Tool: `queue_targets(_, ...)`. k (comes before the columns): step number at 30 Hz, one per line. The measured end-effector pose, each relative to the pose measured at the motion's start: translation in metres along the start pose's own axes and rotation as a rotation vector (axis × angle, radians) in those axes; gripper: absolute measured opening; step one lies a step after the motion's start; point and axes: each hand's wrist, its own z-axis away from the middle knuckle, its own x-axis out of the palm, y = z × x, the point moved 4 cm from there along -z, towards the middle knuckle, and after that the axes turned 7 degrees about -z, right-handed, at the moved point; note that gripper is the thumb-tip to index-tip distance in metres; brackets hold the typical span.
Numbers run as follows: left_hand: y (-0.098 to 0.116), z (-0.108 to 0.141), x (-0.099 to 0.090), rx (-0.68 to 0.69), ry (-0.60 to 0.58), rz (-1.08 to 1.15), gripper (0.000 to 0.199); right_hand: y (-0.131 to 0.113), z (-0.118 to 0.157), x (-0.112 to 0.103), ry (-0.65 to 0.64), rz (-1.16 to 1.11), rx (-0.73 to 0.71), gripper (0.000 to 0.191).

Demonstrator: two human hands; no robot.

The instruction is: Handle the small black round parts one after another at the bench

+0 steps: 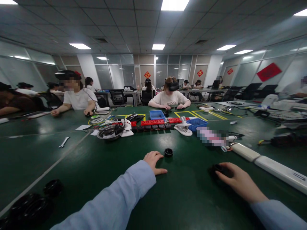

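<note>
On the green, smooth-surfaced worktop (187, 195), the left hand (154, 162), coming out of a light blue sleeve, lies low with its fingers spread and its thumb held apart from them, gripping nothing. Just beside its fingertips, toward the middle of the worktop, sits a small round black cup-shaped part (168, 152), its hollow side facing up. Well apart from it, over on the right, the right hand (233, 177) is partly closed, thumb and fingers around a dark rounded piece (217, 168); the fingers and blur hide much of that piece, so its full shape cannot be told. At the near left corner lie several glossy black ring-shaped parts (35, 207), with a smaller black round part (53, 187) just beyond them. Farther off on the left is a silver open-ended wrench (64, 142). Across the middle of the worktop runs a red and black strip of sockets (153, 122), between a coil of black cable (110, 131) on the left and a white plastic stand (183, 127) on the right. A blue plastic tray (157, 115) is behind the strip, and a second blue tray (197, 124) is beside the stand. Long white casings (280, 169) lie beyond the right hand. Across the worktop, a person in a white shirt (171, 99) sits with both forearms on it.
</note>
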Motion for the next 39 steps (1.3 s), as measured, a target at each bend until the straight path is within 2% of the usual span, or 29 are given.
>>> queue_targets(2, 0.000, 0.001, 0.000, 0.004, 0.006, -0.010, 0.067, 0.030, -0.008, -0.019, 0.110, 0.069, 0.100, 0.047)
queue_targets(5, -0.001, 0.002, 0.000, -0.028, -0.019, -0.023, 0.070, 0.046, -0.023, -0.030, 0.207, 0.146, 0.081, 0.048)
queue_targets(10, -0.001, 0.003, 0.001, -0.091, -0.099, -0.024, 0.074, 0.032, -0.035, -0.018, 0.200, 0.159, -0.029, 0.042)
queue_targets(15, 0.000, 0.004, 0.002, -0.100, -0.137, -0.024, 0.074, -0.005, -0.015, -0.017, 0.393, 0.169, -0.168, 0.036)
queue_targets(16, 0.000, 0.004, 0.002, -0.101, -0.136, -0.027, 0.074, -0.017, -0.009, -0.011, 0.403, 0.155, -0.208, 0.035)
queue_targets(17, 0.000, 0.004, 0.003, -0.102, -0.132, -0.030, 0.074, -0.032, -0.005, 0.001, 0.335, 0.141, -0.277, 0.033)
queue_targets(19, 0.000, 0.004, 0.003, -0.099, -0.118, -0.034, 0.074, -0.066, 0.001, 0.031, 0.191, 0.128, -0.444, 0.033)
queue_targets(21, 0.001, 0.004, 0.003, -0.094, -0.105, -0.036, 0.074, -0.099, 0.001, 0.065, 0.117, 0.145, -0.549, 0.043)
queue_targets(23, 0.002, 0.004, 0.002, -0.093, -0.102, -0.038, 0.073, -0.125, -0.008, 0.095, 0.068, 0.143, -0.575, 0.055)
queue_targets(25, 0.004, 0.005, 0.001, -0.092, -0.110, -0.037, 0.070, -0.143, -0.021, 0.116, 0.052, 0.131, -0.536, 0.061)
queue_targets(27, 0.005, 0.008, -0.001, -0.090, -0.115, -0.037, 0.067, -0.151, -0.033, 0.130, -0.025, 0.104, -0.506, 0.056)
queue_targets(29, 0.005, 0.011, -0.002, -0.087, -0.120, -0.042, 0.065, -0.153, -0.035, 0.134, -0.124, 0.074, -0.516, 0.046)
queue_targets(32, 0.003, 0.014, -0.002, -0.082, -0.143, -0.046, 0.065, -0.142, -0.018, 0.120, -0.217, 0.045, -0.536, 0.041)
queue_targets(35, 0.001, 0.014, -0.002, -0.085, -0.144, -0.046, 0.065, -0.111, 0.014, 0.090, -0.333, 0.006, -0.491, 0.042)
queue_targets(37, 0.001, 0.013, -0.002, -0.085, -0.122, -0.056, 0.065, -0.078, 0.030, 0.059, -0.322, 0.033, -0.426, 0.040)
queue_targets(39, 0.001, 0.012, -0.003, -0.077, -0.099, -0.069, 0.063, -0.037, 0.034, 0.022, -0.198, 0.110, -0.290, 0.040)
